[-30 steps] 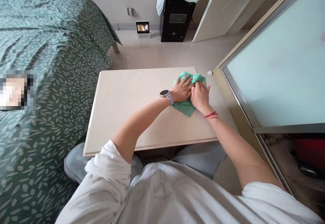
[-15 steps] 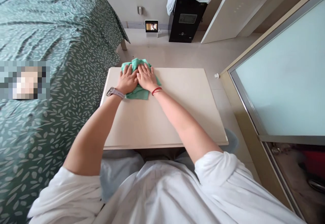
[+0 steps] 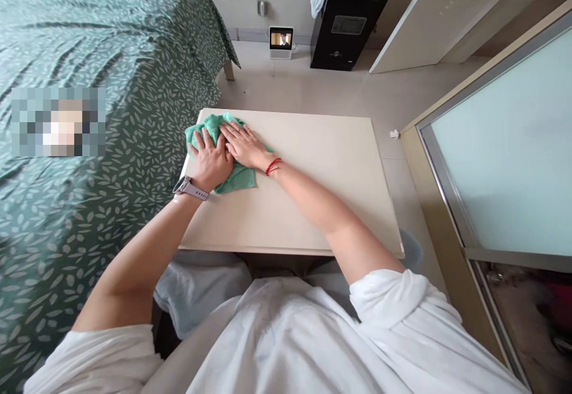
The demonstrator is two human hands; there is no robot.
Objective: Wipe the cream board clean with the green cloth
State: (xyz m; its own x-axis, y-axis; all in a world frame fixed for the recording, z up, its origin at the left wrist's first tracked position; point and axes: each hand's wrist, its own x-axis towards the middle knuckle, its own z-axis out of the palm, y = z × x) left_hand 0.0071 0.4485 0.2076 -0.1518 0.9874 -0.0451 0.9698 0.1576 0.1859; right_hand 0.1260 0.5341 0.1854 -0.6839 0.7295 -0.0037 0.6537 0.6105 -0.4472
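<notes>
A crumpled green cloth (image 3: 236, 179) lies on the far left part of a cream tabletop (image 3: 313, 149), reaching its left edge. My left hand (image 3: 210, 158) is pressed flat on the cloth with its fingers spread; a watch with a pale strap is on that wrist. Beside it and touching it, my right hand (image 3: 243, 143) rests on the cloth too, fingers stretched toward the upper left. A red string bracelet circles the right wrist. Neither hand grips the cloth; both lie on top.
Left of the table is a bed (image 3: 147, 78) with a green leaf-patterned cover. Beyond the table stand a small screen (image 3: 281, 39) and a black cabinet (image 3: 344, 30) topped with clothes. A sliding glass door (image 3: 509, 143) is at the right.
Both hands and the cloth have moved left and slightly nearer over the tabletop, up to its left edge. The view has shifted a little.
</notes>
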